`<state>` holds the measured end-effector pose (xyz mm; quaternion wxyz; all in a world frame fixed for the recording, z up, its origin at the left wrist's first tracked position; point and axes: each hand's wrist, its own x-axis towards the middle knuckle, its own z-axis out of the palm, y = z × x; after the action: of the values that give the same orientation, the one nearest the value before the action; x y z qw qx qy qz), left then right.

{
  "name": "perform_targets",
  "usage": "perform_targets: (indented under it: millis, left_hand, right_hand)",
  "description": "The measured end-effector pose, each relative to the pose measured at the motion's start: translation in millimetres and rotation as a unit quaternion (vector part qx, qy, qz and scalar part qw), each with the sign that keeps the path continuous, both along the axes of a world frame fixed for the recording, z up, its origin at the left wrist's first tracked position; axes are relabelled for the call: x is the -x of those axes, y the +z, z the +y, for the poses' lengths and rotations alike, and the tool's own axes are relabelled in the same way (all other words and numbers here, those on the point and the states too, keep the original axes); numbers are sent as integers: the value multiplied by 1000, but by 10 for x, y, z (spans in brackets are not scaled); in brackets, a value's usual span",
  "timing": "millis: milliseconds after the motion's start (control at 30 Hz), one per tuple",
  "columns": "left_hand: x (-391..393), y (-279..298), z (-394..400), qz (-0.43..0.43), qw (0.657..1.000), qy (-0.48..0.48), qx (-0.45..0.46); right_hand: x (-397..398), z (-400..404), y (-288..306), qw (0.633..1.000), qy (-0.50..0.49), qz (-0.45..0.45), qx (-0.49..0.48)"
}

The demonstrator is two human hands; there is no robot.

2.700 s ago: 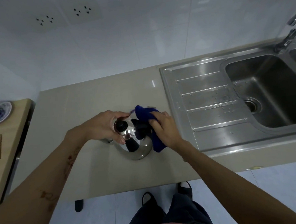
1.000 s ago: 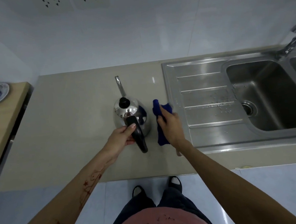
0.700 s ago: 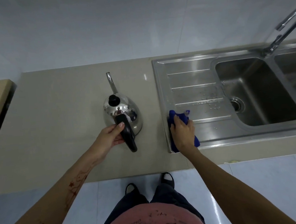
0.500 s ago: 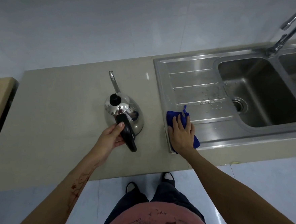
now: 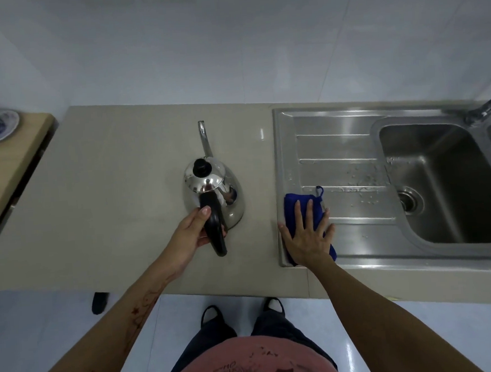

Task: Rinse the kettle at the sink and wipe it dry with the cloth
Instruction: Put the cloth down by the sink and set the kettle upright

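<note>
On the drainboard (image 5: 349,146), right hand (image 5: 309,236) lies spread flat on cloth (image 5: 291,208); left hand (image 5: 189,236) grips kettle (image 5: 212,188) handle

I have one view only, a wide-angle camera on the person's head, looking steeply down and forward from standing height. The countertop (image 5: 117,194) runs across mid-frame, the sink (image 5: 442,189) sits at 3 o'clock, the tiled wall (image 5: 228,41) fills 12 o'clock, and the floor lies at 6 o'clock. Straight edges bow towards the frame borders.
</note>
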<state>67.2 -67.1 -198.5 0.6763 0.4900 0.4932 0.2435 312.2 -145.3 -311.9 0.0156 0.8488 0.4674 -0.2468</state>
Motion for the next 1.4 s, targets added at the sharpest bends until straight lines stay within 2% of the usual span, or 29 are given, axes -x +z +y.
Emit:
perform_targets:
  millis: [167, 267, 333, 433, 500, 633, 733, 833, 933, 1000, 1100, 1400]
  left_hand:
    - [-45, -19, -54, 0, 999, 29, -15]
    - [-79, -12, -91, 7, 998, 54, -28]
    - [-117, -4, -119, 21, 997, 59, -40]
    - [-153, 18, -148, 57, 994, 66, -63]
    - [-108, 44, -109, 102, 989, 65, -90]
    - [163, 142, 157, 226, 962, 30, -151]
    - [353, 221, 415, 322, 921, -20, -219]
    - [473, 254, 662, 374, 880, -95, -277]
    - [575, 317, 939, 351, 886, -173, -251]
    - [624, 357, 1145, 336, 889, -205, -235]
    - [635, 373, 1436, 306, 903, -203, -221]
    - [410, 318, 2419, 277, 900, -223, -250]
  right_hand:
    - [-6, 18, 36, 1000, 9, -4, 3]
    - [20, 98, 152, 998, 1, -14, -57]
    - [52, 246, 299, 991, 17, 8, -134]
    - [159, 572, 560, 964, 72, 99, -236]
    - [255, 797, 715, 946, 71, 191, -252]
    - [433, 1192, 1036, 884, -33, 443, -147]
    - [496, 1426, 1033, 842, -114, 521, -80]
    - [543, 1550, 949, 833, -161, 527, -51]
    - [580, 1653, 893, 840, -200, 502, -55]
    - [616, 1741, 882, 811, -227, 535, -68]
    - [672, 1890, 816, 769, -285, 562, -110]
    - [565, 2463, 879, 703, -368, 575, -197]
